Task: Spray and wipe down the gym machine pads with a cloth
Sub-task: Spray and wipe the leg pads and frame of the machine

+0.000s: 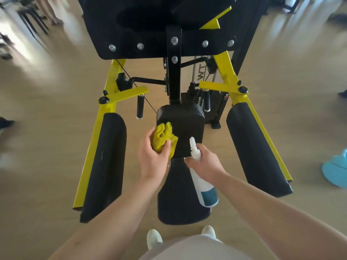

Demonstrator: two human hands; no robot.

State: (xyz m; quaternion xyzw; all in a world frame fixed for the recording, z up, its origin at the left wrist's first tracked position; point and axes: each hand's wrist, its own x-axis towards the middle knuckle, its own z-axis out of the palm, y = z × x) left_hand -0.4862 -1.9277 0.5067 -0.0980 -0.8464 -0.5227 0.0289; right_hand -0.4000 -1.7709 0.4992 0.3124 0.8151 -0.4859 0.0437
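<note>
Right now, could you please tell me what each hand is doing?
Left hand: grips the bunched yellow cloth against the centre pad.
Right hand: holds the spray bottle by its neck.

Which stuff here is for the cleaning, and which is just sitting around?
For the job: yellow cloth, spray bottle, middle pad, seat pad, left side pad, right side pad.
Just lying about: blue object on the floor, black handles on the frame.
</note>
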